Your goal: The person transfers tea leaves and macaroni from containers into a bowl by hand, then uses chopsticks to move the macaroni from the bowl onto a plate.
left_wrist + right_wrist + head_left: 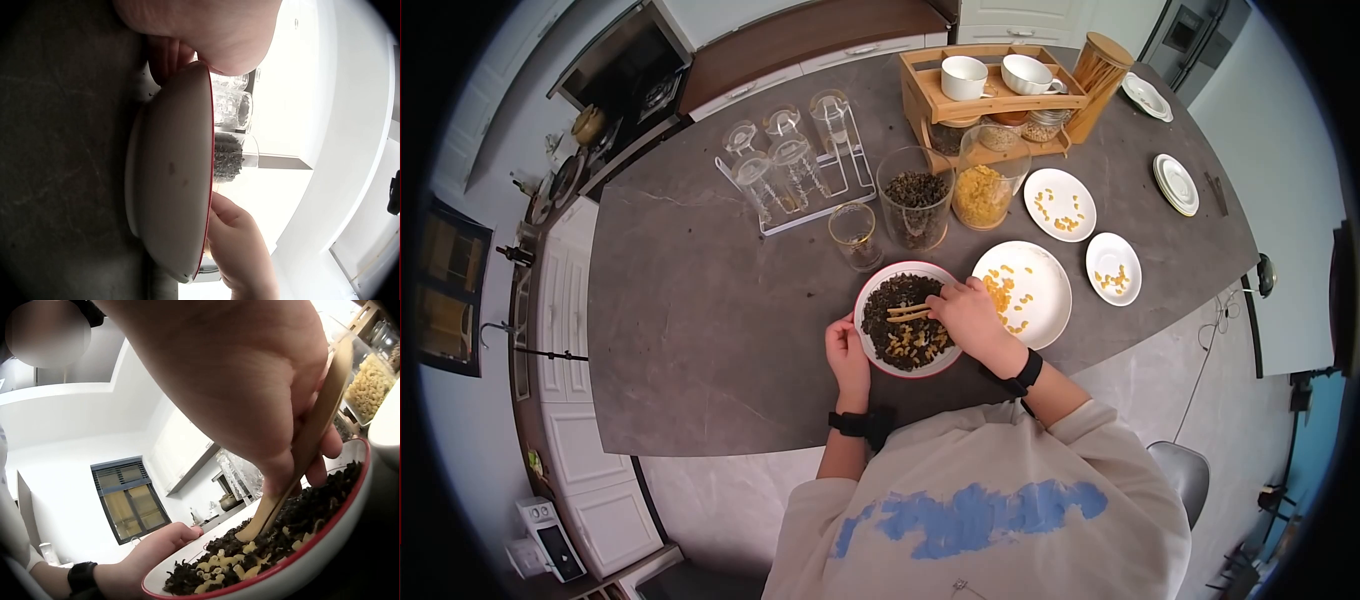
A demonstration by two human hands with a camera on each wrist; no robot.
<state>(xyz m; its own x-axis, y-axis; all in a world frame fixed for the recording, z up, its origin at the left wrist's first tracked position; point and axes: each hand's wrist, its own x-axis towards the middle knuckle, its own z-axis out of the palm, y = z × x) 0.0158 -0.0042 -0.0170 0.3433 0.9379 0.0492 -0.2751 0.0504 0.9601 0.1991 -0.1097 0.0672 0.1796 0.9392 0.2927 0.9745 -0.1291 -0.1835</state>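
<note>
A white bowl with a red rim (pixel 910 374) stands near the table's front edge. Dark dried bits like tea leaves (pixel 884 300) fill it, with yellowish pasta pieces (pixel 915 349) mixed in toward the near side. My left hand (pixel 847 352) holds the bowl's left edge; in the left wrist view its fingers lie by the outer wall (pixel 172 169). Over the bowl's right side, my right hand (pixel 972 318) grips wooden tongs (pixel 306 440), their tips down among the dark bits. Beside the bowl, partly behind the right wrist, lies a white plate (pixel 1048 300) with yellow pasta pieces.
Behind the bowl stand a glass (pixel 856 237), a jar of dark bits (pixel 916 200) and a jar of yellow pasta (pixel 983 195). Two smaller plates (pixel 1052 180) with pasta are at right. A glass rack (pixel 820 212) and a wooden shelf (pixel 920 85) with cups stand farther back.
</note>
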